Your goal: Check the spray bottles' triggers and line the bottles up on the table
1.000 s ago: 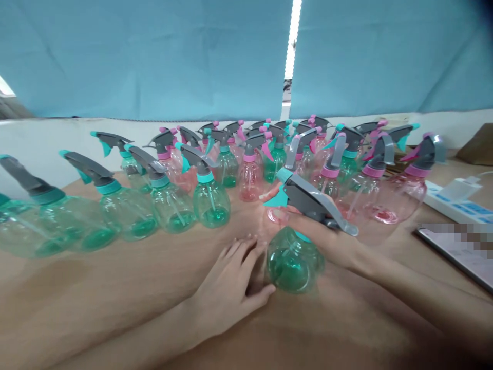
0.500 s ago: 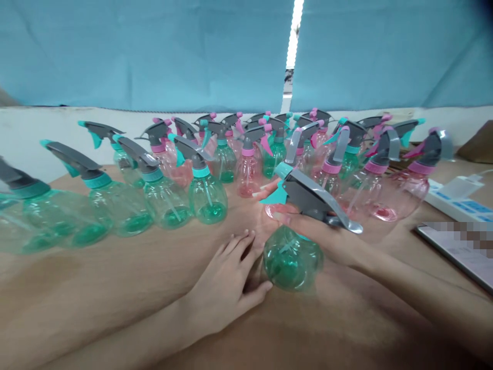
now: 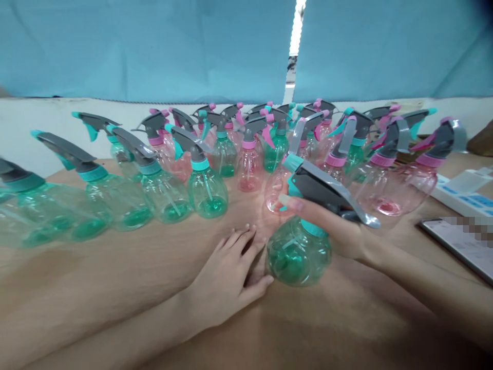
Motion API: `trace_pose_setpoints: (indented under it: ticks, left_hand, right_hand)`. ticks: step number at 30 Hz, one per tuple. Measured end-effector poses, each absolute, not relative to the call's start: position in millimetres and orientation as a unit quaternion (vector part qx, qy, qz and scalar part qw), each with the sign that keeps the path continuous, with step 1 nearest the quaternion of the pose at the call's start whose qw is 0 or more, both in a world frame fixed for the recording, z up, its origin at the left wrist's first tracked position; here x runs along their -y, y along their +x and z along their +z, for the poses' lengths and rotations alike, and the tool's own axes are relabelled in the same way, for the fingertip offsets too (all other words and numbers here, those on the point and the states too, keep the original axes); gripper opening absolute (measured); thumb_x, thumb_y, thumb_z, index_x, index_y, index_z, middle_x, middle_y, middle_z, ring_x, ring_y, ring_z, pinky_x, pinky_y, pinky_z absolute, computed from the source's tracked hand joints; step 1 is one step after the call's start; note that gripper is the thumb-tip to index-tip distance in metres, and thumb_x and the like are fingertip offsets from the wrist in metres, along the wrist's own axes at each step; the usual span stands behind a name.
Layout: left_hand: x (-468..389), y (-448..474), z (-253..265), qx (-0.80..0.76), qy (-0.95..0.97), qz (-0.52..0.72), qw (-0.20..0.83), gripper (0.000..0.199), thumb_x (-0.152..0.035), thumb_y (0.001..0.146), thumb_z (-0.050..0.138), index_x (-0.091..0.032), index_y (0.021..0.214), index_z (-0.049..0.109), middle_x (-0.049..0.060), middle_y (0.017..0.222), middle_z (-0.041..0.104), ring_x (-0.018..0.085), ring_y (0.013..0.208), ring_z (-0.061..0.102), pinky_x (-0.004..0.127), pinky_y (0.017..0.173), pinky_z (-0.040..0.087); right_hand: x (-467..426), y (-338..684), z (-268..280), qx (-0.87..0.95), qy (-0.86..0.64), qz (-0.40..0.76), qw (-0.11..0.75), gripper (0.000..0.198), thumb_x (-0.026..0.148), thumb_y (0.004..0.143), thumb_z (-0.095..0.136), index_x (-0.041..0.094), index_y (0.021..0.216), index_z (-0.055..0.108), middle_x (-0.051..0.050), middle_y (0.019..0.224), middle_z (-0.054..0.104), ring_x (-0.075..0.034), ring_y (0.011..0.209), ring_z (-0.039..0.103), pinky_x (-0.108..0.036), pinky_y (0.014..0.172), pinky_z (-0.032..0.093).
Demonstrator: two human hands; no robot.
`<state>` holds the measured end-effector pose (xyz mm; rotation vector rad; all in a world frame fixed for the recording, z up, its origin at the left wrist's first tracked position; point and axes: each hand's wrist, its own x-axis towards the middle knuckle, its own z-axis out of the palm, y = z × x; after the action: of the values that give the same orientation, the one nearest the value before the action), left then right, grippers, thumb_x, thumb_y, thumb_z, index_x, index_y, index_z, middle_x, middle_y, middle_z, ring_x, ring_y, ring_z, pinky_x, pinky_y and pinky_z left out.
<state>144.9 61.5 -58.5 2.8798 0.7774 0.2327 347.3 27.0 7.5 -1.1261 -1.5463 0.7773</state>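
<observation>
My right hand (image 3: pixel 331 223) is wrapped round the neck and trigger of a green spray bottle (image 3: pixel 298 254), which has a grey head and a turquoise nozzle pointing left. The bottle leans, its clear green body tilted toward my left hand. Its trigger is mostly hidden behind my fingers. My left hand (image 3: pixel 225 277) lies flat on the wooden table with its fingers stretched out, just left of that bottle, holding nothing. Nearest beyond my left fingertips stands another green spray bottle (image 3: pixel 208 192). A pink spray bottle (image 3: pixel 274 192) stands partly hidden behind the held one.
More green spray bottles (image 3: pixel 134 208) line the left side. Pink spray bottles (image 3: pixel 400 190) stand to the right, with several of both colours in the middle. A phone (image 3: pixel 458 246) and a white power strip (image 3: pixel 462 192) lie at the right. Behind hangs a blue cloth (image 3: pixel 154 51).
The right hand and the green spray bottle have shifted slightly right, and the fingers have curled in over the trigger. The left hand has stayed on the table. The camera view has shifted slightly.
</observation>
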Motion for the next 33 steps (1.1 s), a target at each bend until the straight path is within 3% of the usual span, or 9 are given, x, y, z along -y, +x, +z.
trace_pose_setpoints:
  ticks: [7,17,33]
  left_hand:
    - [-61,146,-57,-0.259,0.961,0.071,0.063,0.057,-0.045,0.09,0.055,-0.012,0.136,0.046,0.017,0.144,0.042,0.031,0.133,0.035,0.048,0.108,0.029]
    - [-62,146,-58,-0.257,0.961,0.08,0.069,0.056,-0.045,0.091,0.054,-0.011,0.135,0.046,0.017,0.142,0.043,0.032,0.132,0.036,0.048,0.107,0.031]
    - [-61,146,-56,-0.262,0.959,0.081,0.075,0.052,-0.043,0.092,0.052,-0.013,0.134,0.046,0.016,0.143,0.043,0.031,0.132,0.037,0.049,0.107,0.031]
  right_hand:
    - [-26,353,1,0.622,-0.484,0.314,0.53,0.021,0.04,0.084,0.061,0.022,0.073,0.056,0.002,0.071,0.055,-0.013,0.064,0.052,-0.027,0.06,0.045]
    - [-28,351,-12,0.594,-0.497,0.31,0.551,0.012,0.034,0.085,0.06,0.025,0.092,0.064,0.0,0.085,0.064,-0.014,0.07,0.058,-0.027,0.063,0.048]
    - [-27,350,-7,0.631,-0.491,0.286,0.529,0.01,0.028,0.083,0.061,0.026,0.092,0.063,-0.001,0.093,0.067,-0.017,0.084,0.065,-0.032,0.072,0.052]
